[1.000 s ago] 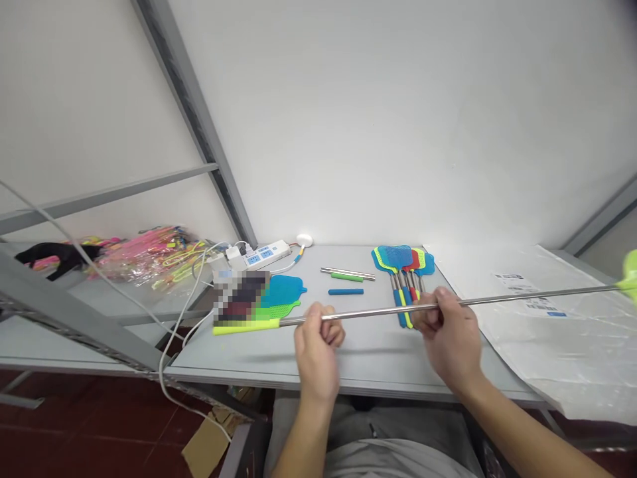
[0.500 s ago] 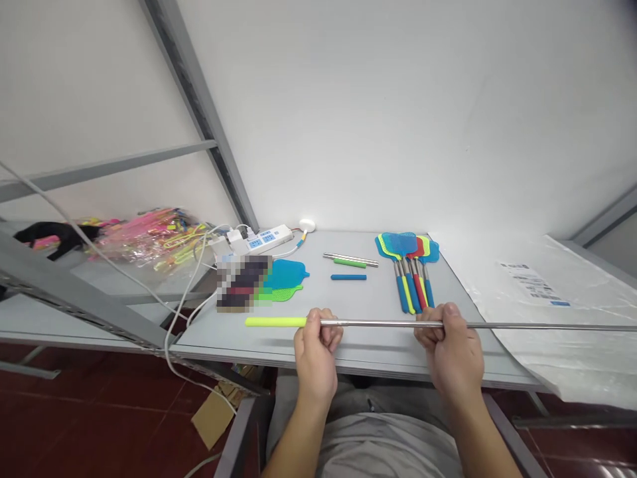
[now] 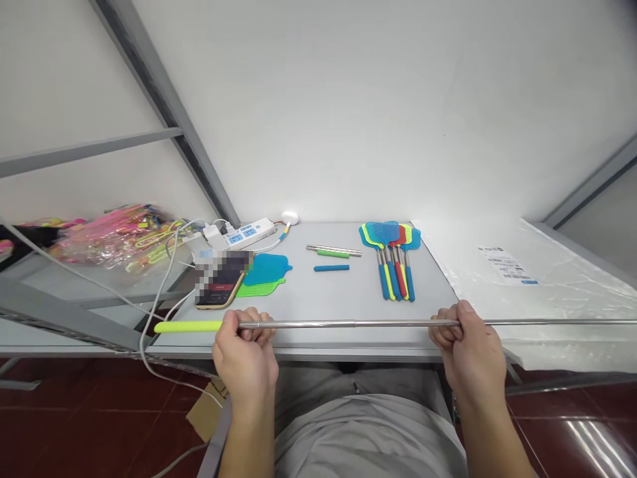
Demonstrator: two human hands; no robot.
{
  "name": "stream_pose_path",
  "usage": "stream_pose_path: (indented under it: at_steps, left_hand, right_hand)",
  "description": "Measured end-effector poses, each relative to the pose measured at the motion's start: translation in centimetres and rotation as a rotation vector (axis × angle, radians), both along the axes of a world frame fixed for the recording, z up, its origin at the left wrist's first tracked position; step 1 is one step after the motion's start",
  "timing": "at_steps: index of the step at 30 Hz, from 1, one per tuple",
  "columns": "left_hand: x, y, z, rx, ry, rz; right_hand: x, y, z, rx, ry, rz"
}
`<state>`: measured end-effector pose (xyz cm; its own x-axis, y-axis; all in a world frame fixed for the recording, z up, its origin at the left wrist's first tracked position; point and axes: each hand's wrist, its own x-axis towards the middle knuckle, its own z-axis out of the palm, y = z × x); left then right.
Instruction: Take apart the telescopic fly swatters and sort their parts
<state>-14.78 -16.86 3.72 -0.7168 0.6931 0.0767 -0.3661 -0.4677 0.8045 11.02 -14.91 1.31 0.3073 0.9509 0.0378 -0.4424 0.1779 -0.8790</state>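
A long steel telescopic rod [image 3: 318, 324] with a bright yellow grip [image 3: 186, 326] lies level across my front, above the table's near edge. My left hand [image 3: 246, 355] is closed round it where grip meets metal. Farther along, my right hand [image 3: 470, 348] is closed round the metal tube. The rod's far end runs out of the picture at the right. Beyond it lie a bundle of fly swatters [image 3: 395, 259], a blue grip [image 3: 332, 268], a green grip [image 3: 333, 253] and short steel rods [image 3: 351, 251]. Blue [image 3: 266, 268] and green swatter heads [image 3: 263, 288] lie at the left.
A phone [image 3: 223, 285] partly overlaps the swatter heads. Behind it stand a power strip [image 3: 249, 232] and white cables [image 3: 159, 285]. White plastic sheeting [image 3: 478, 279] covers the right side. Bagged colourful items [image 3: 119, 232] lie beyond the metal frame [image 3: 184, 146] at the left.
My hands have moved farther apart, the left one leftward with the yellow grip. More steel tube shows between them. The view has shifted slightly.
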Motion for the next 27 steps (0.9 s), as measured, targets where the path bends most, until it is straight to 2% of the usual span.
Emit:
stream_pose_path:
  at_steps: [5, 9, 12, 17, 27]
  left_hand:
    - [2.6, -0.7, -1.8, 0.038, -0.179, -0.136]
    - [3.5, -0.7, -2.6, -0.02, -0.172, -0.151]
    - [3.2, -0.6, -2.4, -0.023, -0.157, -0.13]
    - [2.6, -0.9, -2.0, 0.057, -0.08, -0.08]
    - [4.0, -1.6, -1.7, 0.048, 0.026, -0.161]
  right_hand:
    - [0.1, 0.3, 0.5, 0.065, 0.047, -0.015]
    - [-0.7, 0.5, -0.2, 0.055, 0.001, 0.061]
    - [-1.8, 0.4, -1.0, 0.054, -0.022, 0.19]
    - [-2.6, 0.3, -1.5, 0.037, 0.01, 0.366]
    - [-3.9, 0.6, -1.9, -0.1, 0.299, 0.345]
